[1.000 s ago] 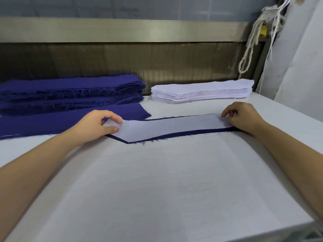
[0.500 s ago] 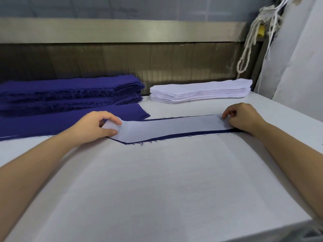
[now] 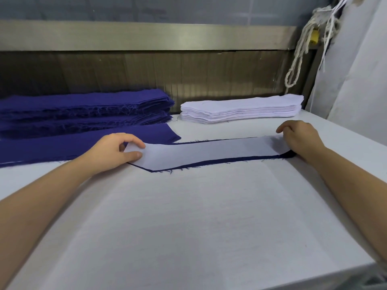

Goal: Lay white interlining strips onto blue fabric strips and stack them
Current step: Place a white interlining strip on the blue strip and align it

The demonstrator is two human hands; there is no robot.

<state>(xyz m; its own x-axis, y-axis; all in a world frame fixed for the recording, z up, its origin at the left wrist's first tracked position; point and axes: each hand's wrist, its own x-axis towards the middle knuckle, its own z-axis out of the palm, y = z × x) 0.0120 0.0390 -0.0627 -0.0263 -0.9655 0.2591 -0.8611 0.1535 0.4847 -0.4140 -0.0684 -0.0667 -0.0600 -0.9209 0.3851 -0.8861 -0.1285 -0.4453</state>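
A white interlining strip [image 3: 207, 151] lies along a blue fabric strip [image 3: 209, 163], whose dark edge shows along the near side. My left hand [image 3: 113, 152] pinches the strip's left end between thumb and fingers. At the right end, my right hand [image 3: 300, 138] grips the strip with curled fingers, and that end is lifted slightly off the blue fabric. A stack of white interlining strips [image 3: 240, 109] sits at the back, right of centre. Stacks of blue fabric strips [image 3: 83, 109] sit at the back left.
The work lies on a white padded table [image 3: 188, 227]. A single flat blue piece [image 3: 62, 147] lies in front of the blue stacks. A metal rail and dark panel [image 3: 146, 38] close off the back. Rope [image 3: 297, 59] hangs at the right, beside a white wall.
The right end of the white strip has lifted a little in my right hand. My left hand has stayed at the left end.
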